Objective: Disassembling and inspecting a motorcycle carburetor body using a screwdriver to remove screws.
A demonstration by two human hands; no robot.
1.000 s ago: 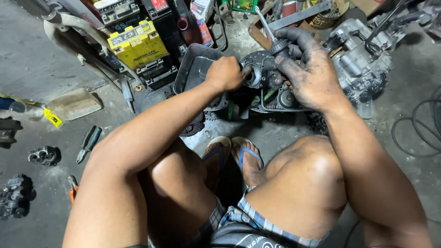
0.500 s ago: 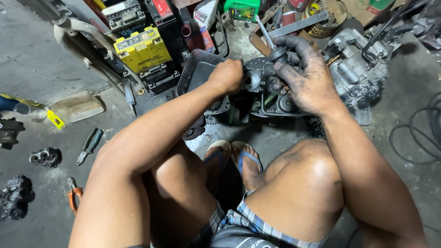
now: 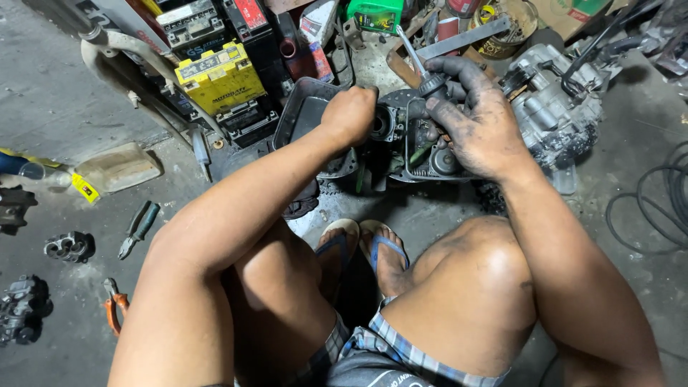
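Observation:
I squat over a greasy dark engine part (image 3: 419, 154) on the concrete floor, just beyond my feet in sandals. My left hand (image 3: 350, 115) is closed on the part's left edge and steadies it. My right hand (image 3: 476, 122), black with grease, rests on the part's right side, fingers wrapped around the round black handle of a screwdriver (image 3: 423, 72) whose metal shaft sticks up and away. The tool's tip is hidden behind my fingers.
A yellow battery (image 3: 218, 75) and black batteries stand at the back left beside a black tray (image 3: 301, 107). A grey engine block (image 3: 555, 107) lies right, coiled cable (image 3: 656, 208) far right. Green-handled pliers (image 3: 137, 228), orange-handled pliers (image 3: 113, 304) and small metal parts (image 3: 68, 247) lie left.
Both hands stay on the engine part. The view has shifted slightly, so the part and hands sit a little lower in the picture. My right hand's fingers have closed more around the screwdriver handle.

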